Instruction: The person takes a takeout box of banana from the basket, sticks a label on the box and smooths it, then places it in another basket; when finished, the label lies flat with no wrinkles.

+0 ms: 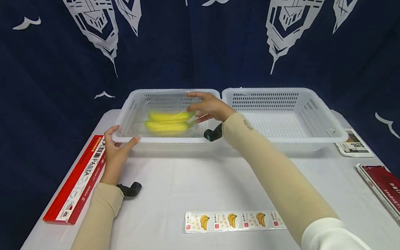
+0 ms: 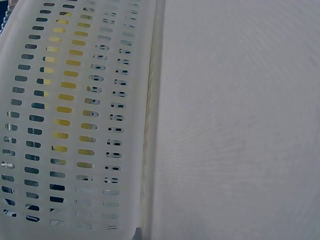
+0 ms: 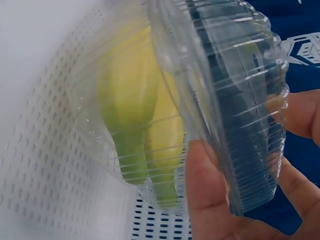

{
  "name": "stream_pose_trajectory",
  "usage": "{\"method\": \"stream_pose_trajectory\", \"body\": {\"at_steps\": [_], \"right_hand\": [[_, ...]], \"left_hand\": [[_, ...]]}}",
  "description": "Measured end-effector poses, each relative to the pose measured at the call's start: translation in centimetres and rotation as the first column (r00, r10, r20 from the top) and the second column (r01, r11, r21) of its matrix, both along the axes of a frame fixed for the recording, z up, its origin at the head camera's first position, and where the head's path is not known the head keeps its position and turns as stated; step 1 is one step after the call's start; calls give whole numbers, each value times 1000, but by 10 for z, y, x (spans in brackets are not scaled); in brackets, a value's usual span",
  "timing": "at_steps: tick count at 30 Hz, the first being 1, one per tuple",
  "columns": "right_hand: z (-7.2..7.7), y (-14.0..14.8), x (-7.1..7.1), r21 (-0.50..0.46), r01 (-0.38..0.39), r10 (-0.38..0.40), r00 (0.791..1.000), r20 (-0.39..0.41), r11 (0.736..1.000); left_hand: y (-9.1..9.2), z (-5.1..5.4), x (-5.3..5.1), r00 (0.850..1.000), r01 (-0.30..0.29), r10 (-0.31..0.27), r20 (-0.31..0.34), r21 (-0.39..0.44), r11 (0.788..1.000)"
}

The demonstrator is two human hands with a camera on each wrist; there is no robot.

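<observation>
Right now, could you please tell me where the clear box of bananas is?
In the head view, the clear box is inside the white basket on the left, its right end held by the right hand.

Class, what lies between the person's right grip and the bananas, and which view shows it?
The clear plastic container lies between the right grip and the bananas, as the right wrist view shows.

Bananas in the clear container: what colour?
The bananas are yellow, green at one end; right wrist view shows it best.
</observation>
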State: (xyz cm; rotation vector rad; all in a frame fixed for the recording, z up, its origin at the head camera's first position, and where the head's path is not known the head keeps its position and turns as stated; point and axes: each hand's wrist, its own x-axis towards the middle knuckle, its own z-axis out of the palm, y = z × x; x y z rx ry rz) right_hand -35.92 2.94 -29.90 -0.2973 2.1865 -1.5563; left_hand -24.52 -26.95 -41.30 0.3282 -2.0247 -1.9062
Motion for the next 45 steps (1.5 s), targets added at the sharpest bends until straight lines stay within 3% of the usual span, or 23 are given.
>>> {"method": "stream_pose_trajectory", "body": {"at_steps": [14, 26, 31, 37, 45], "right_hand": [[11, 40, 11, -42, 35, -38, 996, -80, 998], [24, 72, 29, -15, 2, -3, 996, -88, 1000], [24, 82, 37, -19, -3, 2, 995, -100, 1000], [21, 95, 48, 4, -6, 6, 992, -123, 1000], [14, 114, 68, -16, -15, 13, 990, -140, 1000]], "left_hand": [[1, 1, 0, 1000, 10, -10, 13, 0, 1000], [2, 2, 2, 1000, 7, -7, 3, 16, 1000], [2, 1, 1, 1000, 7, -6, -11, 15, 1000], [1, 1, 1, 1000, 11, -11, 22, -18, 1000], [0, -1, -1, 1000, 11, -11, 9, 11, 1000]]}}
